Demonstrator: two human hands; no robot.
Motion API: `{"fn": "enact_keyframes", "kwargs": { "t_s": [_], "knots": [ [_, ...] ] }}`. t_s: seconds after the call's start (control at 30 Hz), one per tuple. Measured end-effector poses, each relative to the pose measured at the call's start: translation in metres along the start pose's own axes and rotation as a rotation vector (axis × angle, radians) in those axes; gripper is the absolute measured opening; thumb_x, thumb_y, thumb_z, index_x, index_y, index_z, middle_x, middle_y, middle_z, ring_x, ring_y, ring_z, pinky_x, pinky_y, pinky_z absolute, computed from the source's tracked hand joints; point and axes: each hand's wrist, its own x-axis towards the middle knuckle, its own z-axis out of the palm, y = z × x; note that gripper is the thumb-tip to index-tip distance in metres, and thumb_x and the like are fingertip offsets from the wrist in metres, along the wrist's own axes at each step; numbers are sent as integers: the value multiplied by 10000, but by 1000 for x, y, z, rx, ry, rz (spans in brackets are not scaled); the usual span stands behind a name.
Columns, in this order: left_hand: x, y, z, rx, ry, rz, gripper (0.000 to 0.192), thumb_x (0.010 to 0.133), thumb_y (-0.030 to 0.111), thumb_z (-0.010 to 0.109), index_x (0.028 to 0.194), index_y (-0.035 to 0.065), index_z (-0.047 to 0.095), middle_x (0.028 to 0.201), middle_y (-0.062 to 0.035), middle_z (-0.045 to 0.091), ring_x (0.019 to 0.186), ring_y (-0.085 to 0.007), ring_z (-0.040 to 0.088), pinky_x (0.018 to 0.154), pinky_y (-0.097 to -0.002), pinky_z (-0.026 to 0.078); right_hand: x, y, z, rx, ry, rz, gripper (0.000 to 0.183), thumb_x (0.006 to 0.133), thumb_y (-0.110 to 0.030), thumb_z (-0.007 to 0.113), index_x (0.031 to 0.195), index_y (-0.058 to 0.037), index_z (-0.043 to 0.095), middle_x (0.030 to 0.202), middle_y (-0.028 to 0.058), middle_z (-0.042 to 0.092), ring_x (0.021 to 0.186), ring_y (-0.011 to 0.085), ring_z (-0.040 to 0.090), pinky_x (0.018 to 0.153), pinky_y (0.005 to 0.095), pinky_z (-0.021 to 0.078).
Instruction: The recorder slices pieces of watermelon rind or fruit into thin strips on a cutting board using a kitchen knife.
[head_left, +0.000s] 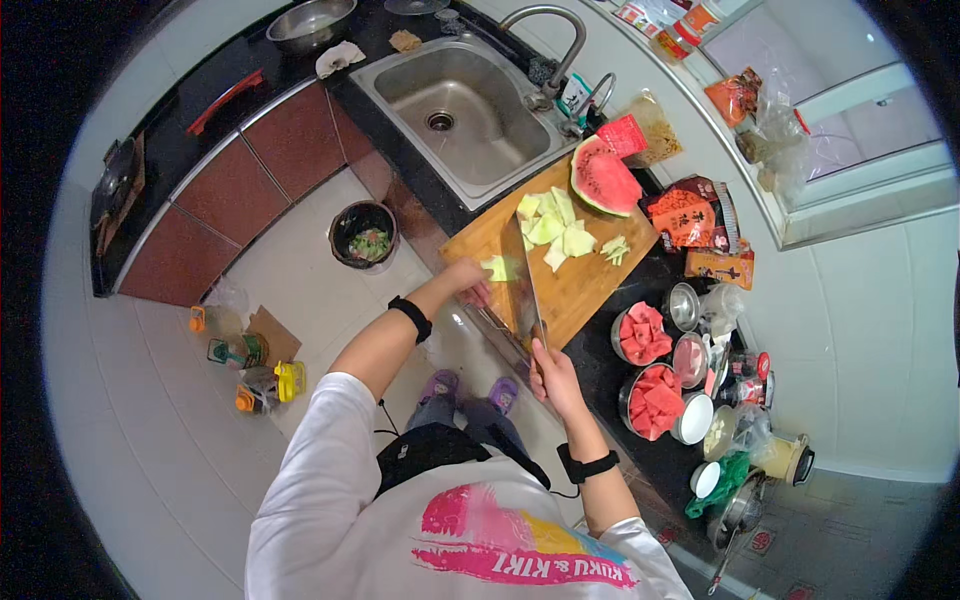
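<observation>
My right hand (555, 376) grips the handle of a kitchen cleaver (527, 304), whose broad blade stands over the wooden cutting board (581, 311). Left of the blade, my left hand (466, 279) has its fingers on a pale green piece of peeled watermelon rind (495, 268) near the board's front edge. Beyond the cleaver lies a heap of similar rind pieces (555, 231). A small bunch of thin cut strips (616, 250) sits to their right. At the back of the board rests a large cut wedge of red watermelon (609, 184).
A steel sink (480, 142) adjoins the board on the left. Bowls of watermelon chunks (654, 401) stand on the right counter, near a white bowl (693, 418). Food packets (686, 217) lie behind the board. On the floor are a waste bin (364, 234) and several bottles (247, 350).
</observation>
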Motion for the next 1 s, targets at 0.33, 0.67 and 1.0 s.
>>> {"fn": "enact_keyframes", "kwargs": {
  "t_s": [0.33,0.67,1.0],
  "knots": [
    [23,-11,-3,43,-63,-70,400,918,285,405,807,-52,587,716,-165,662,487,-233,615,396,-338,434,7,21,24,-88,93,41,390,897,-419,495,706,-84,441,476,-14,386,337,99,355,328,244,274],
    [-7,25,3,106,47,-215,299,885,189,482,739,-35,616,657,-137,651,517,-228,633,390,-339,459,17,35,33,-663,270,-170,428,893,-385,492,927,35,569,717,237,590,710,397,571,658,419,443],
    [10,21,13,43,101,-231,288,870,149,405,811,-34,621,683,-141,661,521,-195,637,377,-273,410,21,27,8,-480,276,-84,485,873,-440,511,736,23,554,578,144,542,563,261,544,562,357,421]
  ]
}}
